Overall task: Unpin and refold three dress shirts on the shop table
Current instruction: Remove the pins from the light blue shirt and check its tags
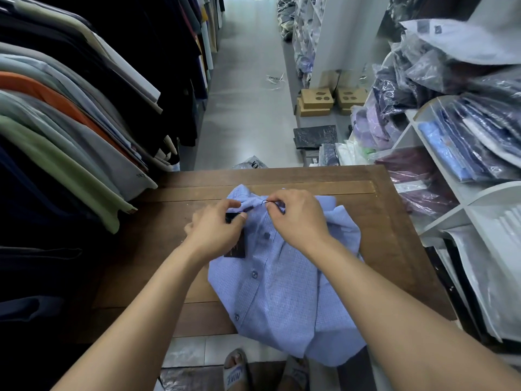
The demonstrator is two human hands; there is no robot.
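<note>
While hanging garments (70, 142) crowd the table (394, 221), both hands—left hand (217, 230), right hand (296, 218)—pinch the shirt (282, 292) collar.

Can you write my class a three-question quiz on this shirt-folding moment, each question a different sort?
1. True or false: the light blue shirt hangs off the near edge of the wooden table.
2. The left hand holds: A) scissors B) a dark tag C) a hanger.
3. Fill in: the right hand pinches a thin dark ____ near the collar.

Key: 1 true; 2 B; 3 string.
</note>
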